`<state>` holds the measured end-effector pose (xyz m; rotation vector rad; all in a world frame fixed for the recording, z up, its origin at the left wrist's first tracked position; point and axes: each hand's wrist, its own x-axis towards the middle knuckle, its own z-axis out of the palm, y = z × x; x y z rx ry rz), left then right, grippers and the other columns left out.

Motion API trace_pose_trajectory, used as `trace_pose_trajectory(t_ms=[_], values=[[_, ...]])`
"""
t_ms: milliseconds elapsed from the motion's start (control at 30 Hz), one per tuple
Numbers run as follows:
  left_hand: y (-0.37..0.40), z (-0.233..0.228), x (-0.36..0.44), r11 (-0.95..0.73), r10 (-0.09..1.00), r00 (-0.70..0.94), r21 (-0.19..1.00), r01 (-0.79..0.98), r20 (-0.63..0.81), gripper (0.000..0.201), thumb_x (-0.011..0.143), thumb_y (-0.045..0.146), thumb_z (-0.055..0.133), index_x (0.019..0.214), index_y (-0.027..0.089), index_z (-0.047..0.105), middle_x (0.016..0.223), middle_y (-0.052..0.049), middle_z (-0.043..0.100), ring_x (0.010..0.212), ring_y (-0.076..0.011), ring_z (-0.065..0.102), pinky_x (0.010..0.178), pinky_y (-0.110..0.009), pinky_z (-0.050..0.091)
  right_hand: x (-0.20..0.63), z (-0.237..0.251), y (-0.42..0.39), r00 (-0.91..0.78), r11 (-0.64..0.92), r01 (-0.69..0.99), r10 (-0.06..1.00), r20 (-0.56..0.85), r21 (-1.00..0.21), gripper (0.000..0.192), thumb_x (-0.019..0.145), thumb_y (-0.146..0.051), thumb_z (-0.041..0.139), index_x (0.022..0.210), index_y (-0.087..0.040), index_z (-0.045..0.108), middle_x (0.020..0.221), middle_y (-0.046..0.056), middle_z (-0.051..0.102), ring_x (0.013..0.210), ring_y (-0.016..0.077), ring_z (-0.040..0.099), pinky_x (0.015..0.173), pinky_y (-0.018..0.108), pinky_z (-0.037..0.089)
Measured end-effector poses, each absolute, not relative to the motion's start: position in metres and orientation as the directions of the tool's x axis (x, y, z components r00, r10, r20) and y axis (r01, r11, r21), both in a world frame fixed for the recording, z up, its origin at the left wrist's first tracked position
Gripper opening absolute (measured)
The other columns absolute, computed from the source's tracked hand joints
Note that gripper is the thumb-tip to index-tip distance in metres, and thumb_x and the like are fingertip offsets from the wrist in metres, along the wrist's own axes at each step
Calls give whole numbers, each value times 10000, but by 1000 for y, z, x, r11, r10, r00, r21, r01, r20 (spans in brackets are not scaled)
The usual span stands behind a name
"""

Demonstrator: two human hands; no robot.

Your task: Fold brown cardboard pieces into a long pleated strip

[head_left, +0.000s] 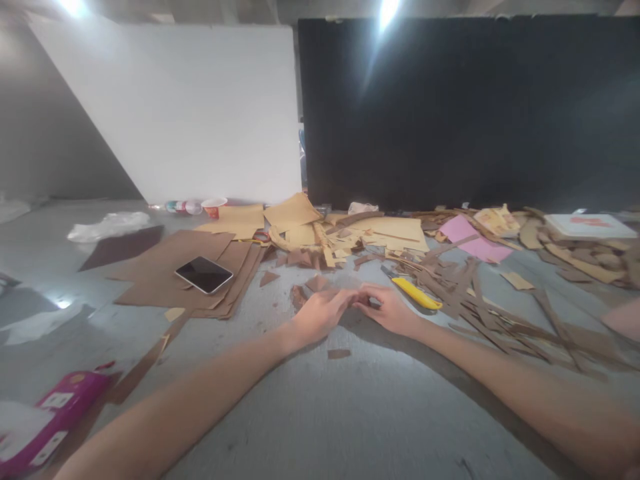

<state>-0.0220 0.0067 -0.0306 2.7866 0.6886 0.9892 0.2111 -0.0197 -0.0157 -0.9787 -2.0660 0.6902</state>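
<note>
My left hand (320,312) and my right hand (387,308) rest on the grey table (350,413), fingertips meeting in the middle. The fingers are curled together over something small that I cannot make out. A yellow utility knife (416,293) lies just right of my right hand. Small brown cardboard scraps (306,288) lie just beyond my left hand, and one scrap (339,353) sits below the hands.
A phone (204,274) lies on brown cardboard sheets (170,267) at left. Tan cardboard pieces (345,233) and brown strips (500,313) spread across the back and right. A pink sheet (473,239), a pink box (55,413), a red cup (213,207), white and black boards stand behind.
</note>
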Motion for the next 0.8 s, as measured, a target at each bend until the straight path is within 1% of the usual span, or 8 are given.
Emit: trace_pose_trajectory(t_ms=[100, 300, 433, 600, 700, 800], values=[[6, -29, -22, -888, 457, 684, 257, 380, 569, 273, 1149, 255, 331, 1270, 194, 567, 1001, -70, 752, 904, -190, 748, 792, -315, 590, 211, -16, -20, -429, 569, 424, 811, 397, -705, 437, 1049, -572, 566, 801, -216, 609, 767, 15, 578, 712, 171, 531, 666, 292, 466], [6, -28, -21, -877, 479, 668, 274, 395, 570, 265, 1150, 269, 327, 1191, 193, 577, 993, -59, 747, 875, -184, 741, 755, -298, 581, 210, -14, -18, -396, 577, 401, 810, 433, -712, 395, 1040, -556, 588, 842, -220, 653, 775, 20, 585, 733, 188, 548, 682, 309, 459], [6, -28, -22, -856, 516, 652, 313, 411, 555, 285, 1152, 291, 326, 1244, 199, 580, 1004, -59, 750, 895, -185, 749, 788, -312, 594, 209, -17, -17, -403, 592, 401, 800, 445, -699, 348, 1023, -533, 625, 878, -218, 656, 766, 4, 541, 710, 177, 522, 667, 300, 448], [5, -26, -21, -854, 519, 673, 350, 385, 527, 294, 1147, 289, 341, 1315, 211, 570, 1091, -70, 763, 962, -193, 759, 843, -331, 606, 209, -20, -19, -406, 567, 436, 817, 410, -699, 392, 1042, -521, 589, 795, -217, 589, 741, -1, 533, 679, 165, 493, 639, 289, 430], [3, -24, -20, -837, 546, 655, 365, 406, 523, 301, 1141, 283, 343, 1332, 216, 566, 1122, -74, 766, 1001, -205, 761, 866, -340, 603, 209, -17, -21, -405, 554, 431, 824, 396, -712, 396, 1047, -529, 574, 801, -218, 569, 738, -6, 518, 681, 164, 488, 634, 285, 424], [2, -22, -19, -804, 595, 621, 388, 451, 511, 287, 1110, 314, 436, 1353, 212, 551, 1100, -84, 766, 1008, -234, 762, 873, -361, 605, 209, -14, -20, -377, 548, 427, 831, 409, -720, 396, 1048, -537, 568, 816, -216, 588, 754, 2, 540, 703, 172, 506, 660, 293, 432]])
